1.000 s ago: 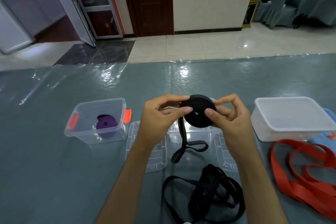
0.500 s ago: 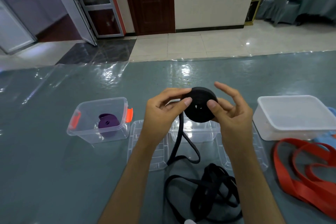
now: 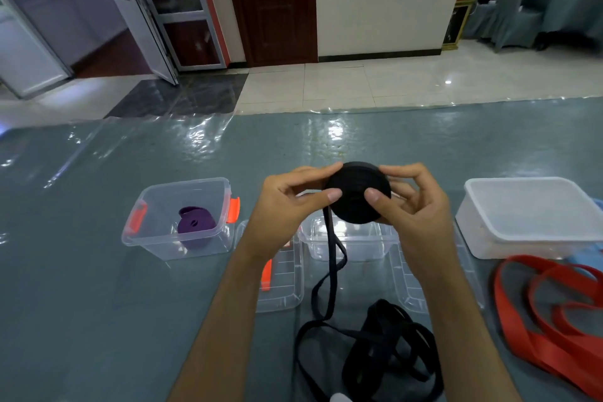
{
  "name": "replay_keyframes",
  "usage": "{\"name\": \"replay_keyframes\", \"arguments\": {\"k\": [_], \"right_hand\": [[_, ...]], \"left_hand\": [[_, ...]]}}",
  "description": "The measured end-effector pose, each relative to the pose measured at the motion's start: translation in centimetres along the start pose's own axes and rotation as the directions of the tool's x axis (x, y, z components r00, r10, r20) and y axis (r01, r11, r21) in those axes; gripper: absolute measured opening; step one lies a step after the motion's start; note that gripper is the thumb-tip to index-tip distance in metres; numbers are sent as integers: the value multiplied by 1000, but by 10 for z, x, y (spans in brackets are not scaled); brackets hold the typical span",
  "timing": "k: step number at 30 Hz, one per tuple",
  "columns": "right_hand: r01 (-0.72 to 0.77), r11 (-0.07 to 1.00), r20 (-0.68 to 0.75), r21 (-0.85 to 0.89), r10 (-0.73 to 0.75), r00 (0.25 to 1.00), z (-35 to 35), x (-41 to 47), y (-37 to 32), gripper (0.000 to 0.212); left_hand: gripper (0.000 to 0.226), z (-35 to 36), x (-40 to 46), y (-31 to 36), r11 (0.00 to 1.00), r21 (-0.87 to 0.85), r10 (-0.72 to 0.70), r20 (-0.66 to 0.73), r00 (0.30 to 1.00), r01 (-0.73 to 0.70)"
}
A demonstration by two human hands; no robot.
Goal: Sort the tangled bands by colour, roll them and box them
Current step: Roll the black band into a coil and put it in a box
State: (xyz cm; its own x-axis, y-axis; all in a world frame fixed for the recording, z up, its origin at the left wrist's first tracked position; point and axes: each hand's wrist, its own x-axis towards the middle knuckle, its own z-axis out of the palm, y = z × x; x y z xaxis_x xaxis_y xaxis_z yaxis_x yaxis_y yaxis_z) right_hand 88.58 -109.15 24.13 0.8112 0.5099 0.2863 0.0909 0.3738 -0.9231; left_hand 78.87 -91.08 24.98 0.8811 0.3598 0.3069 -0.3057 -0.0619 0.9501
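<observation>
A black band roll (image 3: 354,187) is held above the table between both hands. My left hand (image 3: 287,215) pinches its left edge with thumb and forefinger. My right hand (image 3: 414,209) grips its right side, thumb on the roll's face. The loose black tail (image 3: 331,258) hangs from the roll down to a tangled black heap (image 3: 385,352) near the front edge. A rolled purple band (image 3: 195,227) lies in the clear box with orange clips (image 3: 156,205) at the left. Red bands (image 3: 554,310) lie loose at the right.
An empty clear box (image 3: 349,241) stands under my hands, with two clear lids (image 3: 284,284) flat beside it. A white closed box (image 3: 535,215) stands at the right. The table (image 3: 81,303) has a glossy grey-green cover.
The roll has turned between my fingers and taken up more tail; the hanging loop is shorter and straighter. My right fingers, spread half a second ago, curl round the roll again.
</observation>
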Motion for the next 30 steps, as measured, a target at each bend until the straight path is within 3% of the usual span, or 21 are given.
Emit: {"name": "replay_keyframes", "arguments": {"k": [3,6,9,11,16,21,26,30], "right_hand": [[-92,995,87,-39,95,992,-2,4,0,39],[-25,998,71,-62,30,997,-3,6,-2,55],[53,998,-14,-18,-53,998,0,4,0,41],[24,999,-31,-26,-25,999,1,3,1,35],[-53,995,49,-79,57,997,-6,7,-2,42],[22,999,-31,-46,-23,999,-5,3,1,35],[-62,998,60,-31,64,996,-6,2,2,39],[43,996,37,-77,-40,999,-4,-1,2,47]], "left_hand": [[31,0,-2,-1,999,25,36,-65,997,-34],[30,7,-4,-7,998,-15,51,-98,994,-53],[46,6,-1,-7,1000,19,10,-13,1000,-10],[48,3,0,-5,999,49,19,8,1000,-19],[33,8,1,-7,996,39,88,-119,989,-84],[38,8,2,-9,1000,8,18,-53,998,-17],[29,12,1,-5,992,45,123,-136,983,-118],[25,13,0,-5,996,48,76,-106,991,-72]]}}
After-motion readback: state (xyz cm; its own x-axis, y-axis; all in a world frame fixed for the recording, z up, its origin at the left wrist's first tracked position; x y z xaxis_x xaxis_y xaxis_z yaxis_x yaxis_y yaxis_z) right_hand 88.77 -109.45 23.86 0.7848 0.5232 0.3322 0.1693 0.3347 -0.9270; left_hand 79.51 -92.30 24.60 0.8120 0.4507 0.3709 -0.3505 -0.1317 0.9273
